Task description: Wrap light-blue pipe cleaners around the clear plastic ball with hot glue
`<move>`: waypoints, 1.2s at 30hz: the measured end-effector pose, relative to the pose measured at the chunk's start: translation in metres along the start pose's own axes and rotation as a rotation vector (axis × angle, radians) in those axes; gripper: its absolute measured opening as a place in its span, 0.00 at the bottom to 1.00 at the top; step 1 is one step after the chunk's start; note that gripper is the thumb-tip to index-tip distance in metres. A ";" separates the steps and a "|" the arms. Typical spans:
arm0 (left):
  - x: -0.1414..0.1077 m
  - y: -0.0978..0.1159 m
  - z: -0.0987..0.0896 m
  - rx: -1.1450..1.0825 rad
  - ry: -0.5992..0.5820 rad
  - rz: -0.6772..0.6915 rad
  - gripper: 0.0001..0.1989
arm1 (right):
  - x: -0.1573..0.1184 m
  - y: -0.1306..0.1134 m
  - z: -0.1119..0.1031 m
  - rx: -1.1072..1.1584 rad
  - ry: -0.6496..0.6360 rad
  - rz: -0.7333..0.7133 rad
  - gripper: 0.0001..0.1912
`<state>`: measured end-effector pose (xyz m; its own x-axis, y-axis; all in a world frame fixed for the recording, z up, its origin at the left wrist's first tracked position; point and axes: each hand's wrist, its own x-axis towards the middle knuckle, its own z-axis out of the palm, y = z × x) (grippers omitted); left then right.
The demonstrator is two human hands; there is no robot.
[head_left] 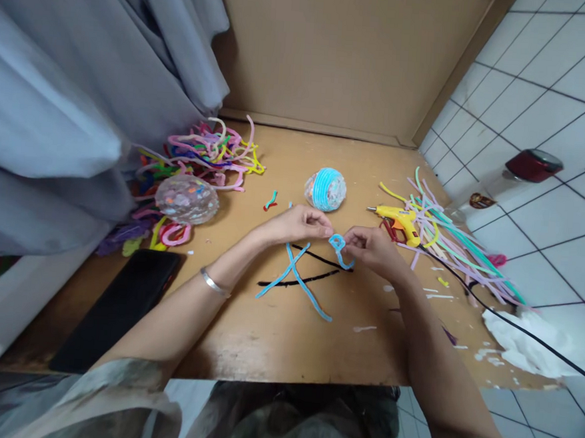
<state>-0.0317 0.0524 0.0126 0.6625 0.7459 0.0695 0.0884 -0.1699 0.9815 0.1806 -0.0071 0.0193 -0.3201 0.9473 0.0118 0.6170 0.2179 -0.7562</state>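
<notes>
Together, both hands pinch one curled blue pipe cleaner (339, 247) above the wooden table (274, 338).
Left hand (295, 224) and right hand (370, 248) grasp its ends between fingertips; it bends into a small fuzzy loop. Just below the grip lie two straight blue pipe cleaners (295, 282) and two black ones (314, 268), crossed.

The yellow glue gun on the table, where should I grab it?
Grab the yellow glue gun by its fat handle end, coming from above. It lies flat with its thin tip pointing left, probably hot, and its black cord trails off right.
</notes>
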 end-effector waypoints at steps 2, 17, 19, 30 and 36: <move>0.000 0.004 0.011 -0.004 -0.024 -0.007 0.12 | 0.000 -0.003 0.002 -0.007 0.134 -0.090 0.05; 0.001 0.004 0.026 0.291 0.484 0.421 0.07 | -0.005 -0.007 0.000 -0.495 0.850 -0.459 0.08; -0.001 0.010 0.035 0.290 0.529 0.444 0.02 | -0.006 -0.008 0.005 -0.522 0.832 -0.505 0.08; -0.002 -0.001 0.043 0.622 0.562 0.572 0.09 | -0.005 -0.012 0.023 -0.396 0.776 -0.378 0.09; 0.003 -0.001 0.043 0.272 0.539 0.348 0.07 | 0.000 -0.016 0.018 0.309 0.638 -0.053 0.13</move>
<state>0.0017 0.0272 0.0043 0.2306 0.8223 0.5203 0.1678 -0.5603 0.8111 0.1577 -0.0151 0.0200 0.1977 0.9103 0.3636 0.3502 0.2809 -0.8936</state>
